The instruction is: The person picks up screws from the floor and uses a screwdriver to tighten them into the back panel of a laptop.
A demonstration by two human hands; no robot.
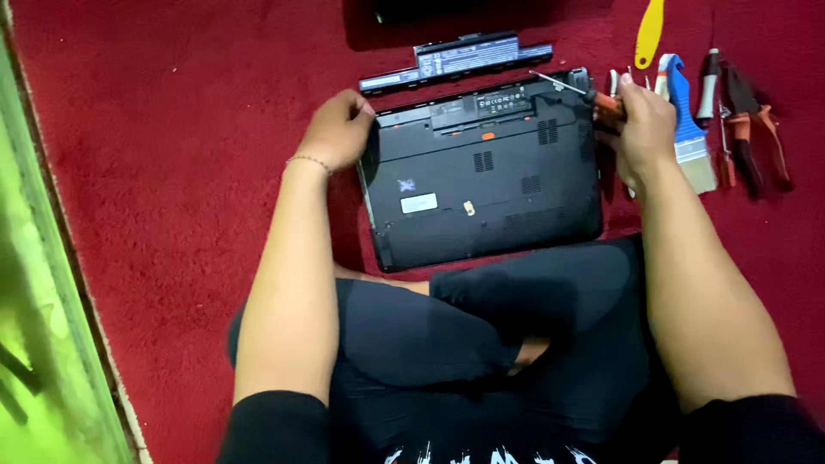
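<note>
Left hand [339,129] curled, gripping laptop [485,176] at 9 o'clock edge; right hand [644,129] holds screwdriver [577,89] at 2 o'clock corner; battery [455,58] lies at 12 on carpet [172,172].

A home floor used as a repair spot; deep red pile carpet [172,172] underfoot; right of it, orange-handled pliers [756,129]; blue-handled flat paintbrush [687,120]; left, a green painted edge [51,344].

Dim warm light; saturated colours; soft focus; left edge blurred.
</note>
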